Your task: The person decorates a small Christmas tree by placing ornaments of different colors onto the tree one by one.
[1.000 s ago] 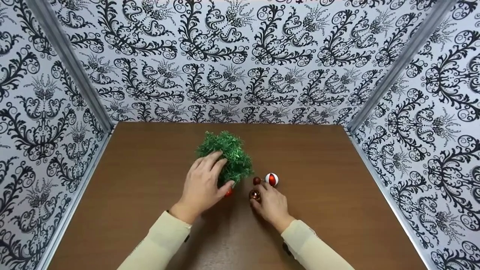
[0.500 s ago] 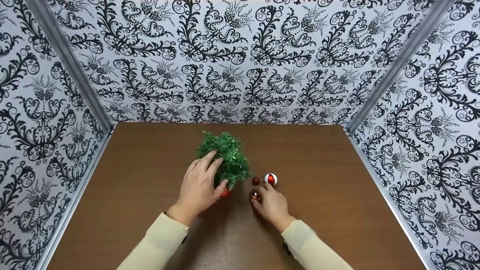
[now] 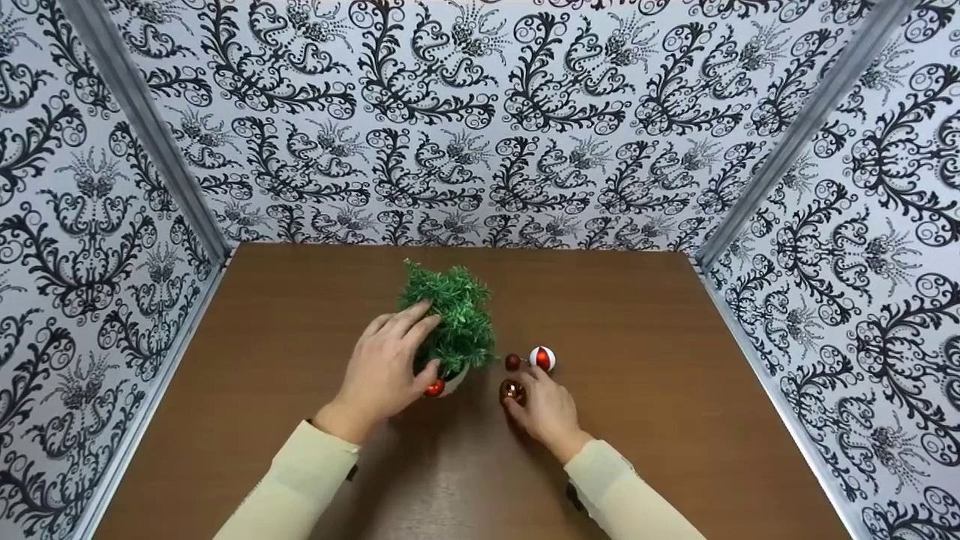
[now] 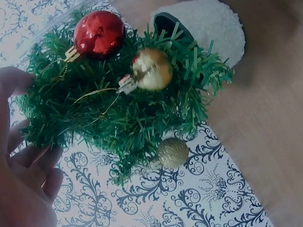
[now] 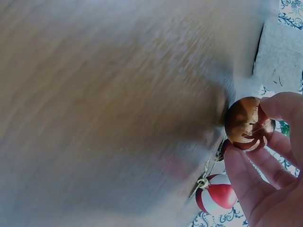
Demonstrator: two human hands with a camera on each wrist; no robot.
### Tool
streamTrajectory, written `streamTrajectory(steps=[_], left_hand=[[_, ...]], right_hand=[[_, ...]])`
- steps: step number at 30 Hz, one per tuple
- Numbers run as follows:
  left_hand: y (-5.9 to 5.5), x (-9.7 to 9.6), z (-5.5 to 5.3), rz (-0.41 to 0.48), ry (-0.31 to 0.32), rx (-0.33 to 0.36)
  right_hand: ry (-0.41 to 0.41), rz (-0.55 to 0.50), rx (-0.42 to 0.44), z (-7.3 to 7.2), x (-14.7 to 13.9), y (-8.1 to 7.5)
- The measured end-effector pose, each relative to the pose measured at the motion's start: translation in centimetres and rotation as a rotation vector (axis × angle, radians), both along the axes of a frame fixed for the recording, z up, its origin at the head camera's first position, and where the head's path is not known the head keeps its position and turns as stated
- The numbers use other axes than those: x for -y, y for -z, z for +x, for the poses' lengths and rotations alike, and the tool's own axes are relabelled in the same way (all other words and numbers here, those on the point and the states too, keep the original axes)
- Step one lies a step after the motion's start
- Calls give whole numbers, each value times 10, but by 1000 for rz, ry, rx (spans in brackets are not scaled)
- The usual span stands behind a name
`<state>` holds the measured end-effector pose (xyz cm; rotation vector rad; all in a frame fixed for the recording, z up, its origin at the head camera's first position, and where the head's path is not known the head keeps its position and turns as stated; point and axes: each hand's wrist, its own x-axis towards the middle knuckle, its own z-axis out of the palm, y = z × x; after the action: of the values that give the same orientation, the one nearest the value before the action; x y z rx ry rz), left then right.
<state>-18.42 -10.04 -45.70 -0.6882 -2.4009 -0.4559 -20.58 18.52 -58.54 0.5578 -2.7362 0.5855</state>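
A small artificial Christmas tree (image 3: 454, 315) stands left of centre, with a white base (image 4: 213, 28). My left hand (image 3: 386, 367) touches its left side with relaxed, slightly bent fingers. On the tree hang a red bauble (image 4: 99, 35), a shiny gold bauble (image 4: 152, 69) and a small glittery gold bauble (image 4: 173, 152). My right hand (image 3: 551, 409) holds a shiny copper-brown bauble (image 5: 248, 124) between thumb and fingers, low at the tabletop. Just beyond that hand lie a red-and-white bauble (image 3: 542, 359) and a small dark red bauble (image 3: 512, 362).
The brown wooden table (image 3: 675, 390) is enclosed at the back and sides by patterned black-and-white panels (image 3: 465, 120). Grey metal posts (image 3: 795, 150) stand at the back corners.
My left hand has shifted left and slightly toward me. The tree has turned or tilted with it, and its white base and red bauble now show more. My right hand has barely moved.
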Motion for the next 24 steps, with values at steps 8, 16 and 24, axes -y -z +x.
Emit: streamTrajectory(steps=[8, 16, 24], left_hand=[[-3, 4, 1, -9, 29, 33], [-2, 11, 2, -13, 43, 34], [-3, 11, 2, -5, 41, 69]], right_hand=[[-9, -20, 2, 2, -1, 1], [-3, -12, 34, 1, 0, 4], [-18, -14, -26, 0, -1, 3]])
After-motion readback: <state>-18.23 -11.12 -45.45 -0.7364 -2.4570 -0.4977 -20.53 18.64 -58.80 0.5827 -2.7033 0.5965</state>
